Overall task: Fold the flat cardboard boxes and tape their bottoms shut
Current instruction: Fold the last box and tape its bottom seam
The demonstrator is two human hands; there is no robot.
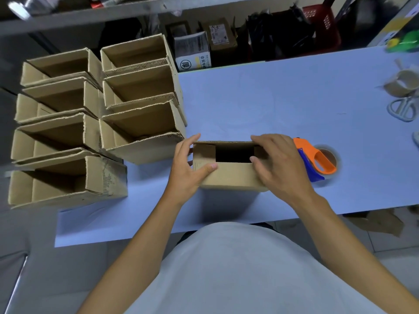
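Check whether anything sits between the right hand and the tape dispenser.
Nothing visible does. The tape dispenser lies on the table directly beside the right hand, which grips the box with the left hand.

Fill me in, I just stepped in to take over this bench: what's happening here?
A person is folding a small brown cardboard box on the pale blue table. The left hand and right hand each grip one end, and its end flaps are partly folded, with an open gap between them. The orange tape dispenser lies untouched at the right. Finished open boxes stand stacked at the left.
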